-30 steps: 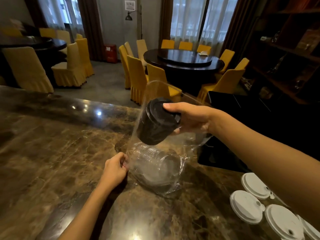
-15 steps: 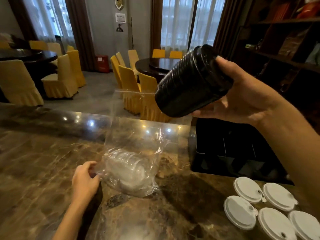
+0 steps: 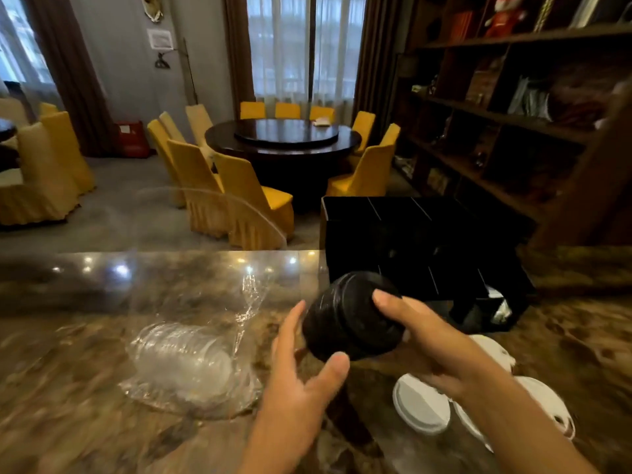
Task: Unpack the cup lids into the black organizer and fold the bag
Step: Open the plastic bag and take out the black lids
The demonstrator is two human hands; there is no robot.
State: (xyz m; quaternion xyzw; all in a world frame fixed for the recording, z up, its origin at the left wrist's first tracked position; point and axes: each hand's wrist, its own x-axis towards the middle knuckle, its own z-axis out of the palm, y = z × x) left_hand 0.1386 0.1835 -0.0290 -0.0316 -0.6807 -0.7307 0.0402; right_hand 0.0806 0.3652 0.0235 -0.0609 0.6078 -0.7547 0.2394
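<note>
My right hand grips a stack of black cup lids, held on its side just above the counter. Close to the stack's left end, my left hand is spread with fingers apart, its fingertips at or near the lids. A clear plastic bag lies on the marble counter to the left, its mouth standing up, with a stack of clear lids inside. The black organizer stands on the counter behind the black stack, its compartments dark.
Several stacks of white lids stand on the counter under my right forearm. The brown marble counter ends at its far edge, beyond which are yellow chairs and a round table. Dark shelving fills the right side.
My right hand has brought the black lid stack down from head height to just above the counter. My left hand has let go of the bag and moved right to the stack.
</note>
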